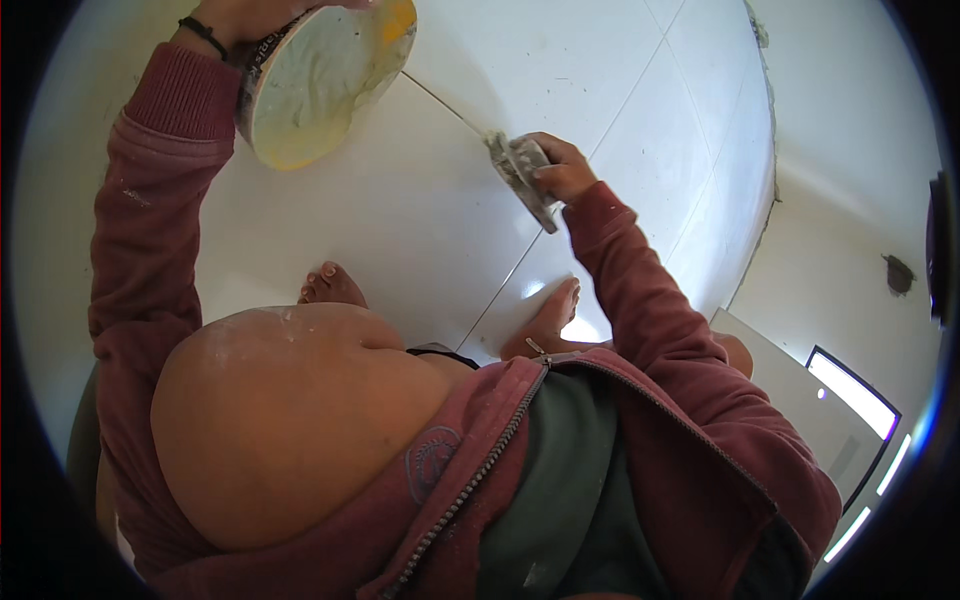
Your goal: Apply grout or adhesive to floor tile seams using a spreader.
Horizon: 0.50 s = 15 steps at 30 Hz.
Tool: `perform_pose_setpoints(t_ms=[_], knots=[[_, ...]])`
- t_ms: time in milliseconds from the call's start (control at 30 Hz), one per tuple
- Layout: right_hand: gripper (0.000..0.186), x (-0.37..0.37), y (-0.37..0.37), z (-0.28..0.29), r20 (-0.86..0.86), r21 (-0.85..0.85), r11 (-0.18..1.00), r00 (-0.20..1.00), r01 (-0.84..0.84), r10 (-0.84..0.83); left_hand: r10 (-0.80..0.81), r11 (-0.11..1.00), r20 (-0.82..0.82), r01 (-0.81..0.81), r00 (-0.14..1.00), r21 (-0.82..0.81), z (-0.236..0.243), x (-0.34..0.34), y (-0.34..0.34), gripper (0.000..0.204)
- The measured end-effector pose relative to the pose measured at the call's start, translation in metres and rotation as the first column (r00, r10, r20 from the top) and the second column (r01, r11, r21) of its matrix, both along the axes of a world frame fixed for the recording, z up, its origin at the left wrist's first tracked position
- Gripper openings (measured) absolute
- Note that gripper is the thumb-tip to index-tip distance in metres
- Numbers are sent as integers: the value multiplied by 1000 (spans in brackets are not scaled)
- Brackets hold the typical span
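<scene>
Maroon cloth of our left sleeve (160,200) lines the far left, ending at a dark wristband (203,36). Above it, our left hand (245,18) grips the upper side of a round bucket (398,22), partly cut off by the view's upper edge. We see the bucket tipped, its mouth toward us, near the upper left of the white tiled floor (420,230); whether it touches the tiles we cannot tell. Pale, greenish-cream paste (320,85) coats its inside, with yellow showing along the rim. Dark printing marks its outer wall beside our wrist, too foreshortened to make out fully. Below, our bare left foot (335,285) stands on the floor, and a round emblem (435,463) marks our jacket. Glossy tile, crossed by dark seams, spreads between the bucket and a flat, grey-caked trowel (518,178). Our right hand (565,168) is closed around the trowel's handle, its blade tilted above our bare right foot (548,322). More tile runs rightward to the floor's rough, chipped right edge, where a pale wall (850,130) rises with a dark hole (898,275).
</scene>
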State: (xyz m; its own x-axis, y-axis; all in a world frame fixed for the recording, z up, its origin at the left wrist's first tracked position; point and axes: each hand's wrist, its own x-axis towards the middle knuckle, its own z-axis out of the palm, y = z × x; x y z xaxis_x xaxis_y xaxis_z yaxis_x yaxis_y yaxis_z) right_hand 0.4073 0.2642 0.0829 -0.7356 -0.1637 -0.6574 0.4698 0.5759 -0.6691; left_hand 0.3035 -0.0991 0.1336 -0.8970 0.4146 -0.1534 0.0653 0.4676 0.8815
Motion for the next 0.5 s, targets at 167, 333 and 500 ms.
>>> perform_pose_setpoints(t_ms=[167, 333, 500], knots=[[39, -5, -57, -24, -229, 204, 976, 965, -81, 128, -30, 998, 111, 23, 993, 59, -12, 0, -7, 43], [30, -18, -79, -16, -64, 350, 901, 954, -255, 294, 106, 983, 86, -117, 991, 138, -21, 0, -20, 42], [35, -14, -80, -17, -151, 419, 877, 934, -236, 324, 114, 963, 212, -160, 971, 215, -18, 1, -29, 42]])
